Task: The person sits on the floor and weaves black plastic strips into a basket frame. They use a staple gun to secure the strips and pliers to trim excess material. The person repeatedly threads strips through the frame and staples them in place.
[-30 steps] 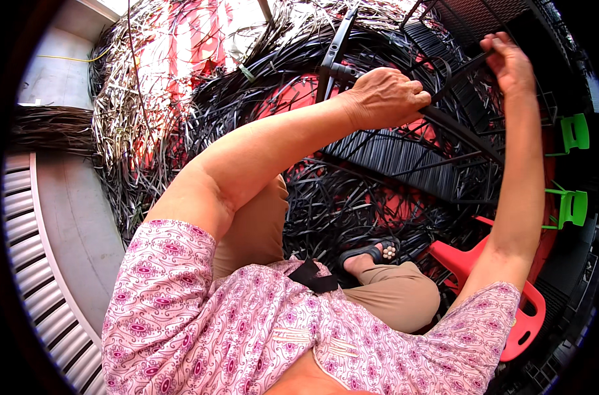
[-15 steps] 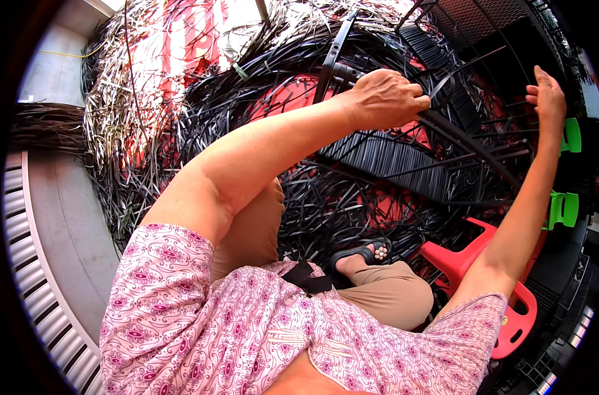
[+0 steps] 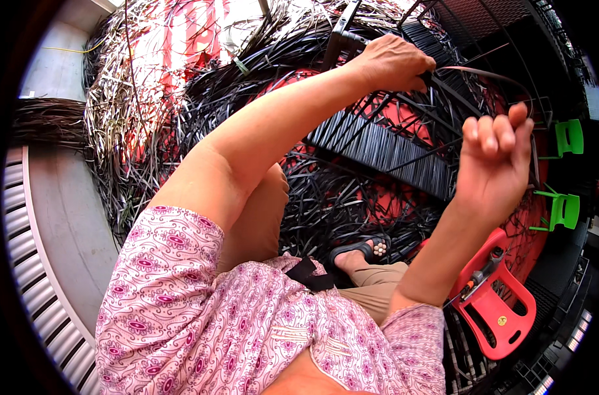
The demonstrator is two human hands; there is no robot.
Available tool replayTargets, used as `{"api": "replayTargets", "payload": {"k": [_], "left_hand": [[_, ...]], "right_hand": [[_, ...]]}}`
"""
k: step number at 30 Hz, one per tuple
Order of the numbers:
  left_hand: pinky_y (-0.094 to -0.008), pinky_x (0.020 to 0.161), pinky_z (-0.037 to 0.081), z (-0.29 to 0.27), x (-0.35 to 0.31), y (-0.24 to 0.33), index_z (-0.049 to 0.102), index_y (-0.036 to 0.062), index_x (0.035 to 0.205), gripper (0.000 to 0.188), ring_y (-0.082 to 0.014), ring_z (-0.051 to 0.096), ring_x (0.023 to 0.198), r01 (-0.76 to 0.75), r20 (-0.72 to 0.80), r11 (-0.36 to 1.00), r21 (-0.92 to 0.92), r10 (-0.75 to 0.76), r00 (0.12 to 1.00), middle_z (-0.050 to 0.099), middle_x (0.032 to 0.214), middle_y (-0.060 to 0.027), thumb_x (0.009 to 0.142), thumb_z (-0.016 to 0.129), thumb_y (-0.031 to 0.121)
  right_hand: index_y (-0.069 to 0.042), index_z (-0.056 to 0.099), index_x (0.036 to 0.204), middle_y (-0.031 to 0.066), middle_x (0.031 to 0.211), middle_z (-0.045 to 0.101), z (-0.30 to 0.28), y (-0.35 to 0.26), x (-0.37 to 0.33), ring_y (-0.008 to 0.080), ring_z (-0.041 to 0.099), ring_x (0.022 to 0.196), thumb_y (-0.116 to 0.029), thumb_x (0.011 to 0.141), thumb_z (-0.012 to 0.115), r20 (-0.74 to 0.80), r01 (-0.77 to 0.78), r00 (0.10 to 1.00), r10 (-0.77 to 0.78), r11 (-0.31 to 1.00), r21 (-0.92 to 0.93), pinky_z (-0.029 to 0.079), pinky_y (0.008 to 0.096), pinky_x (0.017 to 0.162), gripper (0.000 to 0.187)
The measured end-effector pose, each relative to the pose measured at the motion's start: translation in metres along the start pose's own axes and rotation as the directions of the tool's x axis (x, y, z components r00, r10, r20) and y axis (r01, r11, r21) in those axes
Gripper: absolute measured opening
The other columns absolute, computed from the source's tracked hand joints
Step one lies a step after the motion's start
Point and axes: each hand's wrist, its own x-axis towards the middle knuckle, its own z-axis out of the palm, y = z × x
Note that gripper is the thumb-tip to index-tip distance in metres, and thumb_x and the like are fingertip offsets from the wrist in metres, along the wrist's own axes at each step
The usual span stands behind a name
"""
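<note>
A black metal frame (image 3: 467,99) stands before me, partly wrapped with a panel of black woven strips (image 3: 378,148). My left hand (image 3: 395,62) is closed over a bar of it, its fingertips mostly hidden behind the knuckles. From beside that hand a thin plastic strip (image 3: 487,72) arcs to the right. It runs toward the fingertips of my right hand (image 3: 497,155), which is raised with the palm turned up toward me and the fingers curled, closed on the strip. The strip's far end is hidden by the fingers.
Heaps of loose dark strips (image 3: 141,131) cover the red floor. A red plastic chair (image 3: 503,316) with a metal tool (image 3: 489,266) on it stands at the lower right, near two small green chairs (image 3: 566,210). A bundle of strips (image 3: 49,122) lies at the left.
My right hand has come in from the far right toward me, and its fingers have curled. My left hand has shifted slightly away with the frame. More of the red chair shows.
</note>
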Motion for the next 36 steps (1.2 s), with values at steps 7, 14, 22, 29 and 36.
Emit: {"api": "replayTargets", "payload": {"k": [7,14,22,29,36], "left_hand": [[-0.0441,0.075,0.052,0.003,0.025,-0.010,0.069,0.0177,0.105,0.034,-0.0305,0.068,0.086,-0.018,0.100,1.000,0.010,0.017,0.995,0.070,0.087,-0.0097,0.080,0.068,0.041],[-0.0395,0.074,0.052,0.002,0.048,-0.033,0.070,0.0138,0.108,0.043,-0.0273,0.068,0.081,-0.034,0.193,0.987,-0.159,0.065,0.979,0.070,0.087,-0.0087,0.085,0.055,0.047],[-0.0384,0.069,0.052,0.008,0.054,-0.034,0.073,0.0114,0.098,0.052,-0.0237,0.068,0.074,0.075,0.263,0.973,-0.220,-0.015,0.965,0.070,0.079,-0.0072,0.084,0.059,0.059],[-0.0399,0.075,0.053,0.002,0.033,-0.014,0.075,0.0167,0.100,0.048,-0.0253,0.069,0.089,0.080,0.235,0.988,-0.134,-0.047,0.971,0.072,0.089,-0.0073,0.077,0.067,0.058],[-0.0431,0.078,0.051,-0.001,0.003,-0.003,0.073,0.0162,0.102,0.046,-0.0317,0.067,0.088,0.055,0.133,0.992,-0.111,-0.040,0.990,0.070,0.089,-0.0112,0.078,0.066,0.055]], "right_hand": [[-0.005,0.067,0.103,-0.0015,0.058,0.048,-0.030,0.059,-0.071,0.0110,0.044,0.053,-0.029,0.103,0.048,-0.276,0.162,0.937,-0.216,0.965,-0.206,0.038,0.0300,0.063,0.030],[-0.007,0.067,0.093,-0.0037,0.053,0.042,-0.063,0.082,-0.132,0.0080,0.036,0.045,-0.026,0.101,0.053,-0.468,0.077,0.863,-0.190,0.965,-0.251,0.035,0.0279,0.055,0.025],[-0.011,0.065,0.087,-0.0092,0.051,0.038,-0.122,0.110,-0.266,0.0073,0.035,0.043,-0.030,0.100,0.054,-0.809,-0.045,0.432,0.399,0.905,0.422,0.041,0.0277,0.057,0.025],[-0.006,0.064,0.094,-0.0034,0.064,0.056,-0.150,0.167,-0.326,0.0161,0.053,0.057,-0.028,0.103,0.041,-0.707,-0.017,0.131,0.695,0.714,0.700,0.053,0.0435,0.076,0.033],[0.003,0.061,0.100,0.0153,0.084,0.067,-0.164,0.206,-0.377,0.0225,0.065,0.069,-0.039,0.098,0.051,-0.455,-0.654,-0.138,0.880,0.264,0.709,0.053,0.0314,0.063,0.043]]}}
